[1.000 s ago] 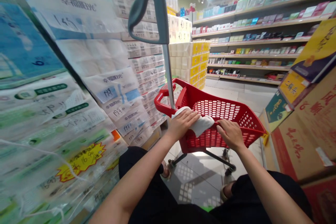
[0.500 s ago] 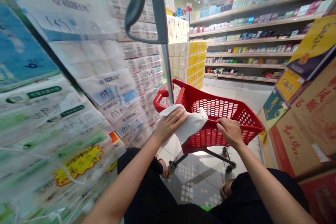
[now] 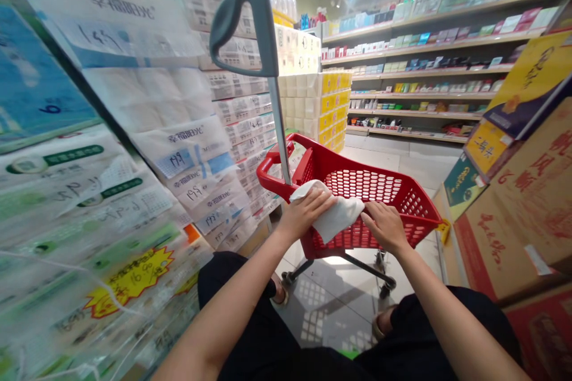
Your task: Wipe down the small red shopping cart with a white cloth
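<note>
A red plastic shopping cart (image 3: 384, 181) with perforated sides stands in front of me on dark legs with casters. My left hand (image 3: 308, 208) is pressed over a white cloth (image 3: 333, 223) on the near rim of the basket, its fingers closed on the cloth. Part of the cloth hangs down over the cart's side. Just to the right, my right hand (image 3: 385, 223) grips the same rim, fingers curled over the edge. A metal pole with a grey handle (image 3: 268, 30) rises at the cart's left end.
Wrapped tissue packs (image 3: 192, 149) are stacked high close on my left. Cardboard boxes (image 3: 509, 238) stand along the right. Shelves (image 3: 415, 92) with small goods line the back, behind yellow-and-white packs (image 3: 333, 107). Tiled floor (image 3: 330, 292) lies beneath the cart.
My left hand has slid right along the rim with the cloth, coming closer to my right hand. The cart and its pole have shifted slightly left in view.
</note>
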Motion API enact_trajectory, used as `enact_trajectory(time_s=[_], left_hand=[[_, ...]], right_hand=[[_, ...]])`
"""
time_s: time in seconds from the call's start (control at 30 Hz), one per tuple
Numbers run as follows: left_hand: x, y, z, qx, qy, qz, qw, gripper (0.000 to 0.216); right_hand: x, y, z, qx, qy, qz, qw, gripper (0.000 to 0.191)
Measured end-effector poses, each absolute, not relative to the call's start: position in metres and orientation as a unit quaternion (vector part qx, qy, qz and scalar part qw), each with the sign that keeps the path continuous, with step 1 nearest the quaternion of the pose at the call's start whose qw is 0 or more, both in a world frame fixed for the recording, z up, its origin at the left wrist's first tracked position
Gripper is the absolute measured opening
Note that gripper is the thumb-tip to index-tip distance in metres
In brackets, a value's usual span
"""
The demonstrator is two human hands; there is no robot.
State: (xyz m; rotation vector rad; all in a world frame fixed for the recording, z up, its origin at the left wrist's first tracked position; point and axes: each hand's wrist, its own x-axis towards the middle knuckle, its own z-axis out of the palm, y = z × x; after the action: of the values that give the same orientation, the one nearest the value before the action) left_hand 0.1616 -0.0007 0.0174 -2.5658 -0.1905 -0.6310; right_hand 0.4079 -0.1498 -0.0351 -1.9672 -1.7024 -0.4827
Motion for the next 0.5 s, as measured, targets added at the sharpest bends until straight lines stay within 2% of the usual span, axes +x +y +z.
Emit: enact_trajectory(time_s=[0.27, 0.4, 0.5], left_hand=[[0.112, 0.020, 0.027, -0.925, -0.163, -0.257, 0.229, 0.059], [0.127, 0.006, 0.014, -0.914, -0.211, -0.285, 0.196, 0.060], [0.154, -0.013, -0.001, -0.928, -0.182, -0.281, 0.160, 0.062]], right_hand=[[0.395, -0.145, -0.033, -0.733, -0.607, -0.161, 0.262, 0.034], [0.380, -0.141, -0.033, -0.736, -0.603, -0.171, 0.255, 0.039], [0.373, -0.141, -0.033, -0.739, -0.602, -0.174, 0.249, 0.046]])
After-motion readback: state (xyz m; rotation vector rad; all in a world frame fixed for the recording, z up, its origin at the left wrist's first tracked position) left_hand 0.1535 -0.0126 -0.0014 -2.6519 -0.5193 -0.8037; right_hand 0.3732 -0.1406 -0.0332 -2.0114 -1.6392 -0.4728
